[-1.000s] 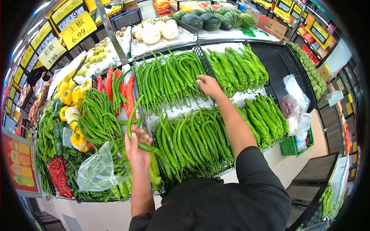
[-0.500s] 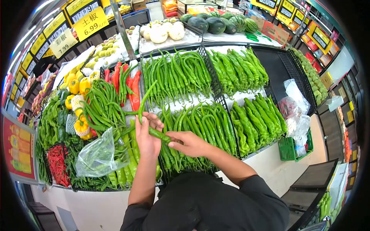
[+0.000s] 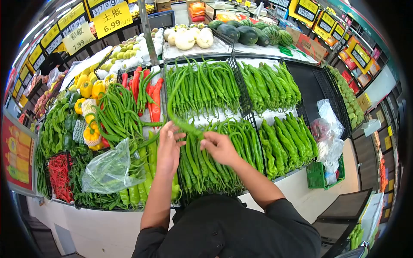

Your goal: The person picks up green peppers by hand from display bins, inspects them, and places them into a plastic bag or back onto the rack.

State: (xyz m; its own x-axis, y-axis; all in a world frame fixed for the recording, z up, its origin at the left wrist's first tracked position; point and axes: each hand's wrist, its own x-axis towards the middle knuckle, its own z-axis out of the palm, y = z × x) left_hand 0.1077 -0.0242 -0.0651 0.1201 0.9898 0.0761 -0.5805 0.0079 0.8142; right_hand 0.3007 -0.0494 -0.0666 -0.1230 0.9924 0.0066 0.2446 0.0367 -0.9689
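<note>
Both of my hands hold one long green chili pepper (image 3: 183, 124) above the front bin of long green peppers (image 3: 215, 167). My left hand (image 3: 168, 148) grips its middle, and from there the pepper curves up and away over the rear bin. The fingertips of my right hand (image 3: 220, 147) pinch its near end. A black mesh divider (image 3: 241, 92) separates these thin peppers from the thicker green peppers (image 3: 286, 137) to the right.
A clear plastic bag (image 3: 109, 170) lies on the green peppers left of my left arm. Red chilies (image 3: 150, 92) and yellow bell peppers (image 3: 88, 90) sit further left. Watermelons (image 3: 247, 34) and white melons (image 3: 187, 39) are at the back. A green basket (image 3: 318, 176) holds bags at right.
My right hand left the rear bin, came back and took the near end of the pepper in my left hand. Both hands then lifted it slightly away from me.
</note>
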